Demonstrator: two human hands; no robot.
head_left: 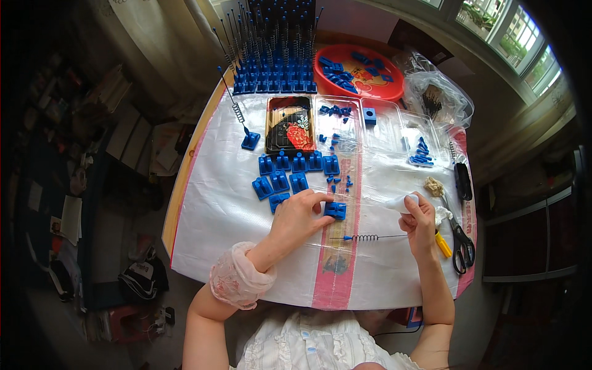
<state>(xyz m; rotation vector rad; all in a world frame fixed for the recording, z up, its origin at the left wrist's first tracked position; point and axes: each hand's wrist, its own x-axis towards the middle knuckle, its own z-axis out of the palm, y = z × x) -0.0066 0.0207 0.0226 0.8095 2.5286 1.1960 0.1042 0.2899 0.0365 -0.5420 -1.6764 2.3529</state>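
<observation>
Two hands busy: my left hand (pixel 302 216) pinches a small blue plastic block (pixel 336 210) on the white-covered desk (pixel 216 209); right hand (pixel 418 219) curls around white cloth (pixel 399 202). Thin spring-wrapped rod (pixel 370 237) lies just below, loose; I judge a wrist brush rolls it away.

Blue blocks (pixel 290 172) crowd centre, scissors (pixel 459 237) flank right, near edge seemingly open

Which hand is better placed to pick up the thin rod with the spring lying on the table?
Probably the right hand. It rests beside the end of the spring rod, though it holds a white wad. The left hand is already on a blue block.
</observation>
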